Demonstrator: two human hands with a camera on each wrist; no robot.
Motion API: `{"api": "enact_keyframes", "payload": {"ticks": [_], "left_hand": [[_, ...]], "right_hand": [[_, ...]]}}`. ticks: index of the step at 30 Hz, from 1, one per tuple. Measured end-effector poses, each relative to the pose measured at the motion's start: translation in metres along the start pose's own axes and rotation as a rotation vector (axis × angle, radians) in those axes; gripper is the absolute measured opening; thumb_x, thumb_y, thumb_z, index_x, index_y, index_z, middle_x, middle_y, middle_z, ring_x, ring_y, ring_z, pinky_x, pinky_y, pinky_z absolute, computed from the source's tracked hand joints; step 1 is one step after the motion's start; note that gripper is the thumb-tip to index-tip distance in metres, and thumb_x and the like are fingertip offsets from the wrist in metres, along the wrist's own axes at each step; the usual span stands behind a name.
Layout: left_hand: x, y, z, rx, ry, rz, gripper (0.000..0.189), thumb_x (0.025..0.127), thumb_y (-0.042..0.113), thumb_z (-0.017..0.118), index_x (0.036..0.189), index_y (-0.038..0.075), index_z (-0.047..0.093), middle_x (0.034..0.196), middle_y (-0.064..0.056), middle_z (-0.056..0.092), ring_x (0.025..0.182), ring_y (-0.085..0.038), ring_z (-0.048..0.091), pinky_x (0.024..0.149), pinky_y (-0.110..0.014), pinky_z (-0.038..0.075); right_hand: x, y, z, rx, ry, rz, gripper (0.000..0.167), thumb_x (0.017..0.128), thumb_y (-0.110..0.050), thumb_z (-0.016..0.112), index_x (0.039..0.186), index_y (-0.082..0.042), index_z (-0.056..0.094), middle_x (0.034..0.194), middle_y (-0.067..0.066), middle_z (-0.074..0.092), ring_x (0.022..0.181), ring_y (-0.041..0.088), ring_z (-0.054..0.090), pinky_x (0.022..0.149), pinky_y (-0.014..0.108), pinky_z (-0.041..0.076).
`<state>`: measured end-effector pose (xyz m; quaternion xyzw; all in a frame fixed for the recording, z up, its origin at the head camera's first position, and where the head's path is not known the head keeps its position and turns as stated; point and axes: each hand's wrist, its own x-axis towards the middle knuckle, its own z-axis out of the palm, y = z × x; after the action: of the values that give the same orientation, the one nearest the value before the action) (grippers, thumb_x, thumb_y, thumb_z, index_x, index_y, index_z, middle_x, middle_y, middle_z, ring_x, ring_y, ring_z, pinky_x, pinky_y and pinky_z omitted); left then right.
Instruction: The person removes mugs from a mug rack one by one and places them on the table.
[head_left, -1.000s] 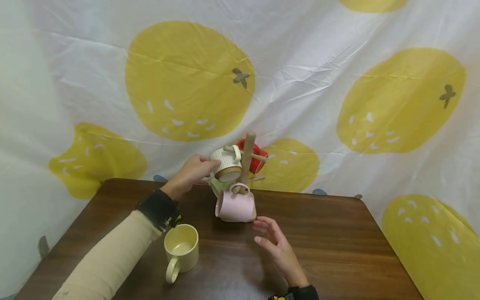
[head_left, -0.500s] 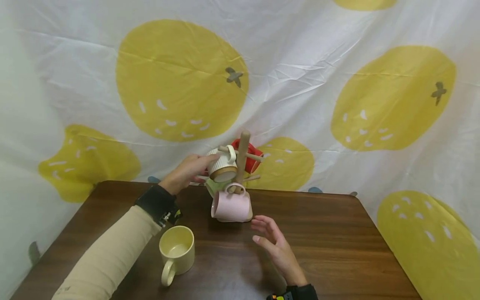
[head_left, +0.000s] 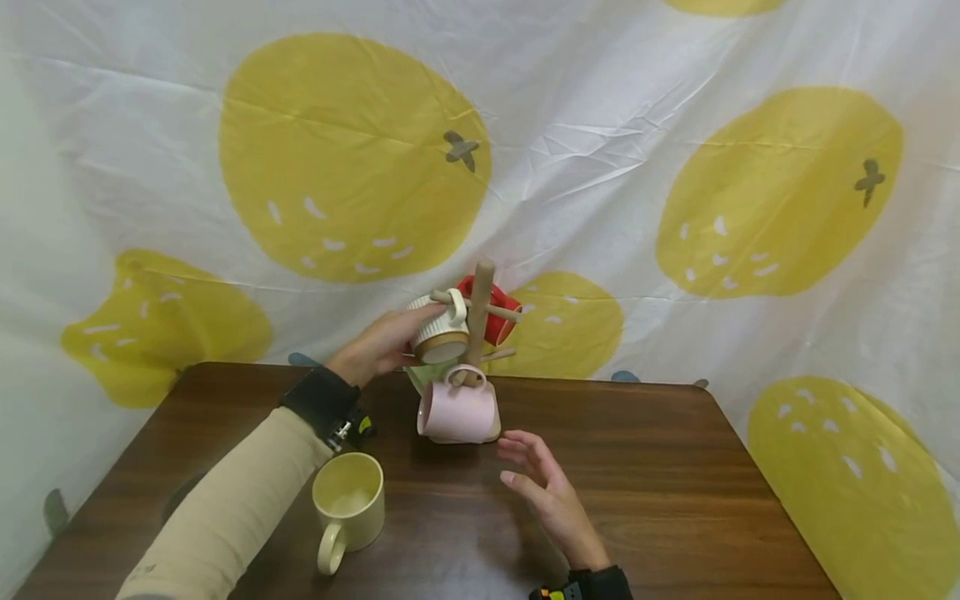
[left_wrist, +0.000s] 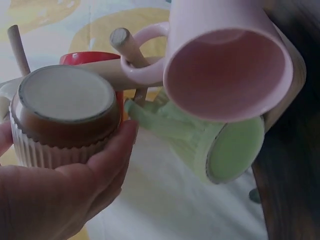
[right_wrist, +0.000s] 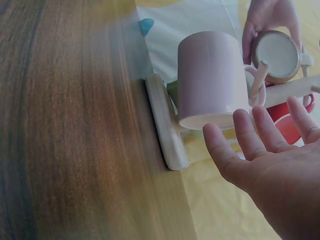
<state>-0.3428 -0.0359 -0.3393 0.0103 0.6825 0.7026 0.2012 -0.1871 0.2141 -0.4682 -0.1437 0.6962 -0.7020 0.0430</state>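
Observation:
My left hand [head_left: 382, 343] holds a white ribbed mug [head_left: 431, 325] with a brown band and pale base around its side, thumb near an upper peg. The mug hangs tilted, base towards me, and that peg appears to pass through its handle [head_left: 457, 307]. Below it a pink mug [head_left: 459, 412] hangs on its side from a lower peg of the wooden mug tree [head_left: 478, 321]. Behind are a red mug [head_left: 501, 327] and a green mug [left_wrist: 235, 150], mostly hidden in the head view. My right hand [head_left: 553, 500] hovers near the pink mug, fingers apart, holding nothing.
A yellow mug [head_left: 348, 500] stands upright on the brown wooden table [head_left: 645, 483], beside my left forearm, its handle towards me. A lower peg [head_left: 498, 355] sticks out to the right of the post. A lemon-print cloth [head_left: 570, 208] hangs behind the table.
The head view has shifted slightly, so everything sits further left. My left hand has moved a little further over the white mug, its thumb now nearer the peg. My right hand keeps its pose.

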Motion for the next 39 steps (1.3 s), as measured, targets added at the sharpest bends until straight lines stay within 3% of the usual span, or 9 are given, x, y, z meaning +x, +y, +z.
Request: {"api": "enact_keyframes", "payload": {"ticks": [4,8,19,33,39], "left_hand": [[0.004,-0.002,0.002,-0.108,-0.036,-0.010,0.062,0.096,0.040,0.058,0.142,0.004,0.037,0.129,-0.018,0.047,0.117,-0.032,0.051,0.106,-0.054,0.041],[0.006,-0.004,0.001,-0.139,-0.047,0.002,0.059,0.098,0.039,0.057,0.143,0.006,0.037,0.128,-0.016,0.047,0.115,-0.030,0.051,0.105,-0.053,0.042],[0.003,-0.004,0.000,-0.115,0.008,0.001,0.066,0.095,0.040,0.060,0.145,0.005,0.036,0.134,-0.016,0.044,0.121,-0.032,0.048,0.100,-0.049,0.046],[0.003,0.000,-0.006,-0.113,0.071,0.014,0.065,0.092,0.038,0.065,0.140,0.001,0.041,0.125,-0.014,0.048,0.108,-0.029,0.054,0.102,-0.053,0.045],[0.005,0.000,-0.009,-0.106,0.088,0.016,0.070,0.090,0.039,0.067,0.140,-0.001,0.038,0.125,-0.015,0.048,0.105,-0.028,0.056,0.098,-0.052,0.048]], "right_hand": [[0.000,0.000,0.001,0.007,-0.004,0.001,0.056,0.095,-0.010,0.062,0.144,0.001,0.036,0.143,0.016,0.047,0.136,0.041,0.038,0.102,0.034,0.043],[0.001,0.000,0.001,0.008,-0.008,0.001,0.054,0.095,-0.008,0.060,0.144,0.000,0.036,0.144,0.017,0.046,0.137,0.044,0.035,0.102,0.035,0.042],[0.002,-0.002,0.002,-0.001,-0.002,-0.003,0.051,0.096,-0.008,0.060,0.142,-0.004,0.039,0.143,0.016,0.047,0.135,0.039,0.040,0.102,0.037,0.043],[0.008,-0.002,0.001,0.019,-0.003,-0.012,0.055,0.096,-0.007,0.060,0.144,0.002,0.035,0.142,0.018,0.046,0.137,0.046,0.035,0.100,0.033,0.045],[0.009,-0.003,0.002,0.012,0.003,-0.021,0.053,0.095,-0.010,0.062,0.142,-0.002,0.039,0.142,0.017,0.047,0.134,0.035,0.042,0.101,0.033,0.045]]}}
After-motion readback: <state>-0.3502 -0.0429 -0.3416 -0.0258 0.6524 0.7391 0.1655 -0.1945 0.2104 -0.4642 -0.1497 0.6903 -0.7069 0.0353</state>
